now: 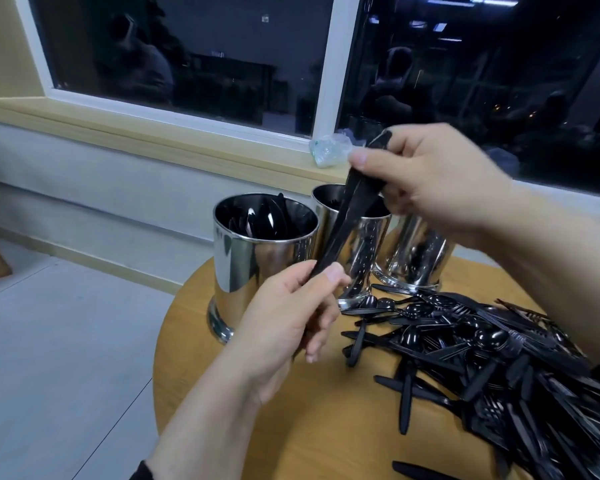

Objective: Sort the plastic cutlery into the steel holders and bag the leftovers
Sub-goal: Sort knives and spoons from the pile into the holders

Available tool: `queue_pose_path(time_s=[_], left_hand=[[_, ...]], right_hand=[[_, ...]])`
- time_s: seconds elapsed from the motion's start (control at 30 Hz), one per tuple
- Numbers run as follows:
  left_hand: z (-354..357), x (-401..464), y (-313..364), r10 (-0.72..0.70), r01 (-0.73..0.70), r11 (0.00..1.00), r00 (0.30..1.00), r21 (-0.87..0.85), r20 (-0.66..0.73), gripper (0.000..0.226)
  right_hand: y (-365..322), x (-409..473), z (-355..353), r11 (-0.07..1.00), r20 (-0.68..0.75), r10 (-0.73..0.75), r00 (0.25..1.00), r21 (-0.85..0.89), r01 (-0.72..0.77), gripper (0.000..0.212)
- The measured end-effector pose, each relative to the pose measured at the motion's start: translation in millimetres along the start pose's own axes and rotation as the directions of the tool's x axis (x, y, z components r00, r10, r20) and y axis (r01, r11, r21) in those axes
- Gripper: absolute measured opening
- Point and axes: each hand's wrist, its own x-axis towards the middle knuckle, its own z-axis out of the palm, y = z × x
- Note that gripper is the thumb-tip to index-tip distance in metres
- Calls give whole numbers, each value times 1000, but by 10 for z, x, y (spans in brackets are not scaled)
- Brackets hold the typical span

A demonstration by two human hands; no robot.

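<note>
Pinching the near end of a small bundle of black plastic cutlery (347, 220) between thumb and fingers, the left hand (284, 327) holds it low, while the right hand (426, 178) grips the far end, fingers curled round it. The bundle slants up and to the right, in front of the middle steel holder (364, 244). Left of that stands the left steel holder (257, 258), with black pieces standing inside it. The right steel holder (420, 254) is partly hidden behind the right hand. A large loose pile of black cutlery (492, 368) lies on the right of the round wooden table (257, 427). A crumpled clear plastic bag (326, 150) sits on the window sill (153, 133) beyond.
</note>
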Motion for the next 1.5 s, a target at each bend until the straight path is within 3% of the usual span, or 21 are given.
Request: queue_pose_path(time_s=[0.13,0.27,0.43,0.63,0.77,0.93,1.17,1.33,1.5], left_hand=[[-123,-64,2,36,-28,997,992,67,-119,30],[-187,-89,-31,36,-10,993,976,121,-215,34],[-242,-54,-86,2,50,980,965,193,-262,39],[-241,-27,-123,11,64,959,965,276,-262,38],[-155,7,-200,38,61,920,969,386,-244,38],[139,-21,-391,58,38,851,984,524,-166,39],[795,-239,-699,103,-114,621,993,776,63,26],[1041,-318,-922,169,-396,422,918,816,359,30],[1159,-460,-1067,99,-470,271,882,840,461,42]], right_hand=[[-231,202,-79,993,-200,-79,977,75,96,36],[-226,429,-29,990,-290,-132,948,18,143,38],[64,647,267,979,-229,-92,969,-201,45,49],[260,513,542,868,50,28,998,-497,0,49],[394,242,342,905,-122,-9,993,-424,-44,43],[704,-628,-124,902,-163,64,985,-412,-127,34],[1183,-2049,-691,891,-355,138,924,-362,-273,25],[1390,-2621,-794,926,-466,164,869,-230,-298,24],[1484,-2873,-740,954,-425,159,891,-166,-250,22]])
